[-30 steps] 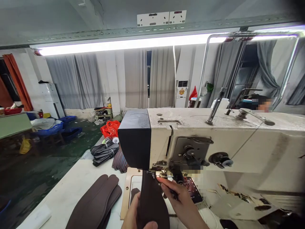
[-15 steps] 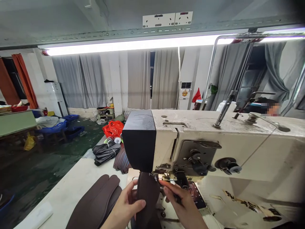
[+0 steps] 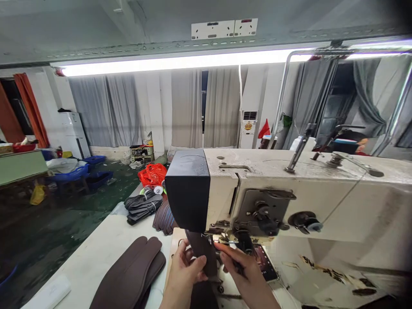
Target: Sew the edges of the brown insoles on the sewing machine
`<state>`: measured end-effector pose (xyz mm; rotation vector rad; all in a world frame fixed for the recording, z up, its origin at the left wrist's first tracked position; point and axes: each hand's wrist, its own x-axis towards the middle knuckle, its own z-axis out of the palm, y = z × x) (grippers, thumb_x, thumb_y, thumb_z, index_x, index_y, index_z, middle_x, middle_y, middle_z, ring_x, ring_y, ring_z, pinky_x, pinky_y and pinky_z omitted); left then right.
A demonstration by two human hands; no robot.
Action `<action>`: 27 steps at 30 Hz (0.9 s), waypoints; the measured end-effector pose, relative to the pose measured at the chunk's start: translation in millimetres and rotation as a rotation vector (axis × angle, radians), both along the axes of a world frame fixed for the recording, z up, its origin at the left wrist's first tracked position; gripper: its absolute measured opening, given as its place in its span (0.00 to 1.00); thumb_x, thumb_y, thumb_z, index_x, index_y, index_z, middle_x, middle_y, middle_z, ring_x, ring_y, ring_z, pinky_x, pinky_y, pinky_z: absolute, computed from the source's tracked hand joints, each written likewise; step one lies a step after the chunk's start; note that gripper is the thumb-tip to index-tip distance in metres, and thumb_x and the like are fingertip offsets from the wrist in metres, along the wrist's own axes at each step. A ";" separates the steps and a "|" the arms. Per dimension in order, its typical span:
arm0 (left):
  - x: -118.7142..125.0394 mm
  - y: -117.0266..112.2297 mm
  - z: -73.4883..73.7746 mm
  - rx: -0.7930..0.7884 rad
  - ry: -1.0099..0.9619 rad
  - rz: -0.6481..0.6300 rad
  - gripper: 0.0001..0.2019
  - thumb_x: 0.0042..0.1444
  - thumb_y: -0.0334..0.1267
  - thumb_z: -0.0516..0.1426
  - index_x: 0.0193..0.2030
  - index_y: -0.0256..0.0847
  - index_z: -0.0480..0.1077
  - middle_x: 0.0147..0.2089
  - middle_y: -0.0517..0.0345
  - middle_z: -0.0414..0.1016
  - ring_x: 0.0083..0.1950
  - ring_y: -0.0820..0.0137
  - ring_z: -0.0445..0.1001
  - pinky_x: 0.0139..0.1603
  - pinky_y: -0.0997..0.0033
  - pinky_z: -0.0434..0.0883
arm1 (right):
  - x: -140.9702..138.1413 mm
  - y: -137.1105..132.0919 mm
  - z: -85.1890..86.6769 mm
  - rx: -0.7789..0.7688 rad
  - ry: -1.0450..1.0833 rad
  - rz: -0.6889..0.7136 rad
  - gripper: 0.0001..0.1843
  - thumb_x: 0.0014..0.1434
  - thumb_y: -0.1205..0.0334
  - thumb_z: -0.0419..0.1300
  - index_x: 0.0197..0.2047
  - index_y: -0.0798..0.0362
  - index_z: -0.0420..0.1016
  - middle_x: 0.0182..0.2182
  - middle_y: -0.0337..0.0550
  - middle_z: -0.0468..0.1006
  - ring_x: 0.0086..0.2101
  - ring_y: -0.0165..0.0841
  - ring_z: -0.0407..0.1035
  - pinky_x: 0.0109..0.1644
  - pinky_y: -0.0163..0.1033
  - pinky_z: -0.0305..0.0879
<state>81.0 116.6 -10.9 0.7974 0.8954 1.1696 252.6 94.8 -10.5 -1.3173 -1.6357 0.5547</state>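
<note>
A dark brown padded fabric piece [image 3: 206,253] lies under the head of an off-white sewing machine [image 3: 322,197], its far end hidden beneath the black end cover. My left hand [image 3: 186,268] grips its left edge, thumb on top and fingers curled round the side. On the right, my right hand [image 3: 243,270] is close to the needle area, index finger stretched along the piece's right edge and lit orange at the tip. Something dark shows in its curled fingers; its kind is unclear. Similar brown pieces [image 3: 128,270] lie stacked on the table to the left.
Bundled dark pieces [image 3: 144,206], a fanned stack of pieces [image 3: 163,217] and a red plastic bag [image 3: 152,174] sit behind, left of the machine. A phone [image 3: 265,262] lies under the machine arm. Part of another person [image 3: 360,143] shows behind the machine.
My left hand has shifted slightly right across the brown piece and its fingers have curled more. The piece has turned and narrowed in view. My right hand has barely moved.
</note>
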 end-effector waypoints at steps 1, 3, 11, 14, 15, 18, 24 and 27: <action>2.1 -0.2 4.2 -0.003 -0.005 0.018 0.33 0.34 0.46 0.71 0.47 0.39 0.65 0.35 0.56 0.78 0.29 0.70 0.75 0.24 0.76 0.71 | 0.5 0.1 0.9 -0.013 -0.013 0.010 0.19 0.63 0.48 0.55 0.50 0.45 0.80 0.31 0.41 0.82 0.30 0.34 0.75 0.36 0.33 0.72; 5.4 -0.3 14.0 0.008 -0.008 0.035 0.29 0.37 0.42 0.70 0.46 0.39 0.66 0.34 0.56 0.78 0.29 0.70 0.75 0.25 0.77 0.70 | 1.6 0.5 1.4 -0.018 -0.024 0.024 0.19 0.63 0.49 0.55 0.51 0.45 0.79 0.35 0.43 0.83 0.34 0.35 0.76 0.42 0.35 0.73; 12.3 20.4 30.7 0.079 0.027 0.065 0.18 0.38 0.37 0.66 0.36 0.38 0.67 0.34 0.56 0.76 0.32 0.72 0.73 0.26 0.77 0.69 | 2.5 3.4 -8.4 -0.024 0.003 0.032 0.20 0.64 0.49 0.54 0.52 0.47 0.78 0.35 0.44 0.82 0.33 0.35 0.76 0.40 0.37 0.73; 14.4 33.1 26.9 0.093 0.040 0.069 0.16 0.36 0.37 0.66 0.31 0.38 0.67 0.29 0.60 0.74 0.27 0.75 0.69 0.26 0.77 0.69 | 1.7 4.4 -8.5 0.005 -0.018 0.019 0.18 0.64 0.51 0.54 0.51 0.47 0.79 0.38 0.45 0.83 0.38 0.37 0.77 0.44 0.38 0.73; 15.0 36.7 25.2 0.099 0.044 0.069 0.15 0.36 0.36 0.66 0.30 0.37 0.67 0.27 0.61 0.72 0.26 0.76 0.68 0.26 0.77 0.68 | 1.3 4.1 -8.1 0.025 -0.029 0.017 0.17 0.64 0.53 0.55 0.51 0.47 0.79 0.40 0.45 0.83 0.40 0.37 0.76 0.45 0.38 0.72; 15.2 43.3 20.3 0.121 0.059 0.079 0.14 0.35 0.36 0.66 0.28 0.37 0.67 0.25 0.62 0.70 0.25 0.77 0.66 0.26 0.77 0.67 | -0.5 -0.8 -11.4 0.146 -0.068 0.024 0.17 0.65 0.58 0.54 0.53 0.48 0.77 0.42 0.46 0.82 0.42 0.36 0.76 0.47 0.37 0.71; 11.7 45.6 16.6 0.193 0.097 0.122 0.15 0.36 0.39 0.67 0.32 0.36 0.71 0.29 0.56 0.76 0.29 0.70 0.74 0.29 0.74 0.70 | -16.3 -25.2 -64.4 0.250 -0.253 -0.035 0.17 0.62 0.62 0.54 0.52 0.49 0.76 0.29 0.42 0.76 0.29 0.32 0.74 0.33 0.32 0.70; 15.9 51.2 17.6 0.261 0.130 0.206 0.17 0.39 0.40 0.65 0.37 0.35 0.73 0.31 0.53 0.78 0.34 0.66 0.76 0.35 0.70 0.72 | -32.4 -35.7 -94.7 -0.016 -0.387 -0.180 0.27 0.51 0.57 0.65 0.55 0.47 0.74 0.41 0.48 0.77 0.33 0.38 0.77 0.33 0.34 0.72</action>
